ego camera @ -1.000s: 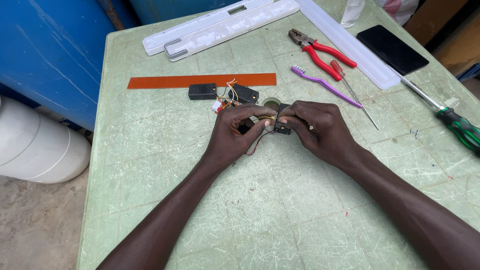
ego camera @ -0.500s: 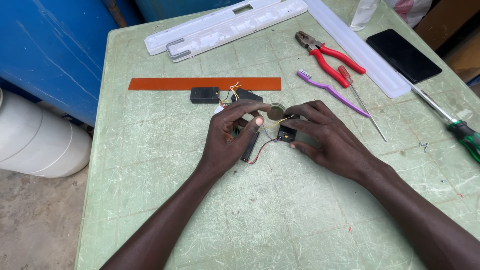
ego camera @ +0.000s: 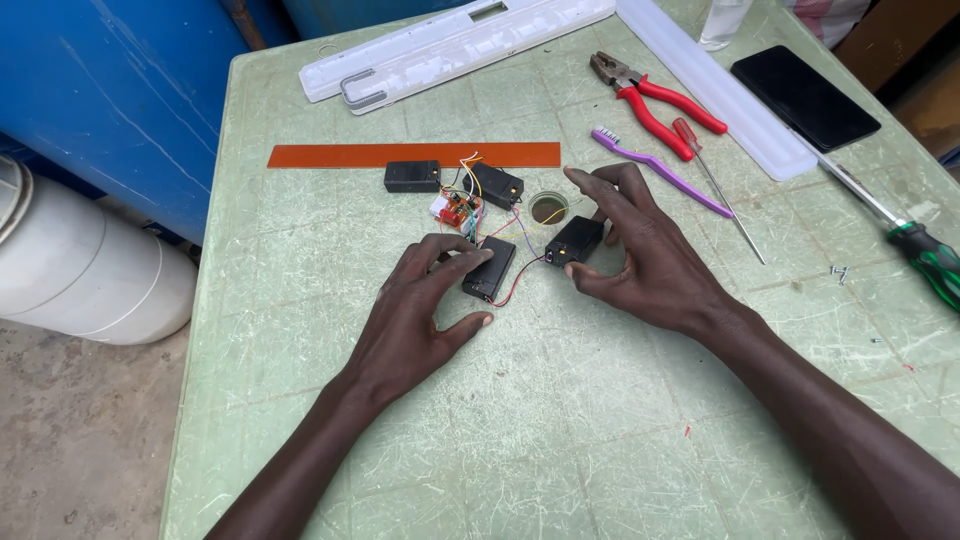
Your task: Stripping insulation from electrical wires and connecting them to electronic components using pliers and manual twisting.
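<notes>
Desk (ego camera: 620, 440): pale green, scratched | far edge: white tray (ego camera: 450, 45) | right side: red pliers (ego camera: 655, 100), black phone (ego camera: 805, 97), green screwdriver (ego camera: 925, 255) | centre: black boxes (ego camera: 490, 268), orange strip (ego camera: 412, 154)

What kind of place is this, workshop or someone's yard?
Probably an informal outdoor repair spot: a worn green table on bare concrete beside blue drums. Red-handled pliers, a green screwdriver and small black boxes wired to a circuit board point to electronics work.

A dark phone screen (ego camera: 805, 97) lies at the table's (ego camera: 620, 440) far-right corner.
</notes>
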